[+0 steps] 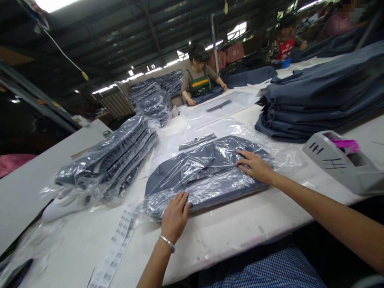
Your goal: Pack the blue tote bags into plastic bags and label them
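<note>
In front of me a folded dark blue garment in a clear plastic bag lies flat on the white table. My left hand rests on its near left edge, fingers stretched over the plastic. Toward the far right part of the bag, my right hand presses down with fingers spread. Neither hand grips anything. Loose plastic from the bag spreads out to the right. Just behind the bag lies a dark strip in clear wrap. A strip of printed labels sits left of my left hand.
Bagged garments are stacked at the left. A tall pile of unbagged dark blue garments stands at the right, behind a grey tape dispenser with pink tape. Across the table a person in a green apron handles a garment.
</note>
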`<action>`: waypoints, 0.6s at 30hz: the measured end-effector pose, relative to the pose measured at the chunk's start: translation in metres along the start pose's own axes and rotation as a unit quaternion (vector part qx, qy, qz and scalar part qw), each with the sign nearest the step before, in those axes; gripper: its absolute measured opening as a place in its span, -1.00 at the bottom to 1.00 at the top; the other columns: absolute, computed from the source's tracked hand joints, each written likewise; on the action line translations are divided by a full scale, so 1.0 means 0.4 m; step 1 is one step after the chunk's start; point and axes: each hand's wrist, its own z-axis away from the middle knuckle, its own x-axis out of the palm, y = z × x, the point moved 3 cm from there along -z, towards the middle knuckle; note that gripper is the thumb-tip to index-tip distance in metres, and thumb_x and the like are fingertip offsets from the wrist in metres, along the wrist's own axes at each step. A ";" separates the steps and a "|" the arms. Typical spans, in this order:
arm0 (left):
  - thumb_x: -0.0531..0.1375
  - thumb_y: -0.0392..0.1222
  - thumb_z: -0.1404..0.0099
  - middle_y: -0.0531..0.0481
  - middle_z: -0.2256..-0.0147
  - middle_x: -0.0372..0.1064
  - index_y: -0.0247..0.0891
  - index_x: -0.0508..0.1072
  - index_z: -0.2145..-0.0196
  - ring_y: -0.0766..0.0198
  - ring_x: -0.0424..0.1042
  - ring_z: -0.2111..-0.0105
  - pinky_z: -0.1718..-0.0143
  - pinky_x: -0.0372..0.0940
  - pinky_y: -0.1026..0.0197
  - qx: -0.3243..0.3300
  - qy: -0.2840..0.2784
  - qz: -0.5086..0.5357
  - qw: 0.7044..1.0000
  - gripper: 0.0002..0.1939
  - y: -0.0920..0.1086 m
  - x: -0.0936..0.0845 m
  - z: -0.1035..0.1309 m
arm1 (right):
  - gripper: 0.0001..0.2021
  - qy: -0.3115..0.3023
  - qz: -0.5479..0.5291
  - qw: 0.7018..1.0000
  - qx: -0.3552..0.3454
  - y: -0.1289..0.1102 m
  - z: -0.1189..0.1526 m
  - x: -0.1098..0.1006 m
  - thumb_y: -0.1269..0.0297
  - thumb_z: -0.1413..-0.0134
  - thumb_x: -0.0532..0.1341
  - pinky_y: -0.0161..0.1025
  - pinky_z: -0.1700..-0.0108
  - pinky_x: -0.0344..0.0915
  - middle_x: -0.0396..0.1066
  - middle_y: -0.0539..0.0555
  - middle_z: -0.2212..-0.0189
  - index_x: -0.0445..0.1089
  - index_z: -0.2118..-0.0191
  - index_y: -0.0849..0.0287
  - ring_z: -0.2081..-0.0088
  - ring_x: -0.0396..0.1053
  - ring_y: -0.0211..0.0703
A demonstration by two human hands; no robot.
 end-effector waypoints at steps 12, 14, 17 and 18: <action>-0.11 0.08 -0.44 -0.03 -0.28 0.12 -0.12 0.20 -0.26 0.00 0.06 -0.30 -0.27 0.06 -0.20 -0.006 -0.004 -0.016 1.000 -0.47 -0.048 0.052 -0.014 | -0.58 -0.073 -0.123 0.990 0.020 0.016 -0.052 -0.083 0.06 -0.14 0.22 0.00 -0.26 0.14 0.30 0.11 -0.19 0.42 -0.09 0.04 -0.21 0.24 0.05; -0.10 0.08 -0.43 -0.03 -0.28 0.12 -0.13 0.20 -0.26 0.00 0.04 -0.31 -0.28 0.05 -0.20 -0.007 -0.008 -0.020 1.000 -0.47 -0.050 0.055 -0.016 | -0.53 -0.089 -0.104 0.990 0.015 0.013 -0.067 -0.103 0.07 -0.10 0.26 0.01 -0.26 0.14 0.31 0.12 -0.19 0.39 -0.13 0.05 -0.21 0.24 0.07; -0.10 0.08 -0.43 -0.02 -0.28 0.12 -0.13 0.20 -0.26 -0.01 0.03 -0.31 -0.28 0.04 -0.21 -0.007 -0.014 -0.022 1.000 -0.46 -0.053 0.057 -0.018 | -0.44 -0.072 -0.071 0.995 0.024 -0.017 -0.089 -0.150 0.13 0.00 0.35 0.05 -0.26 0.14 0.30 0.15 -0.20 0.37 -0.16 0.07 -0.22 0.22 0.13; -0.10 0.08 -0.43 -0.03 -0.28 0.12 -0.13 0.20 -0.26 -0.01 0.04 -0.31 -0.28 0.04 -0.21 -0.007 -0.014 -0.022 1.000 -0.46 -0.053 0.056 -0.018 | -0.45 -0.047 -0.072 0.996 0.031 -0.040 -0.094 -0.175 0.16 0.00 0.35 0.04 -0.26 0.14 0.31 0.15 -0.19 0.37 -0.15 0.08 -0.22 0.22 0.12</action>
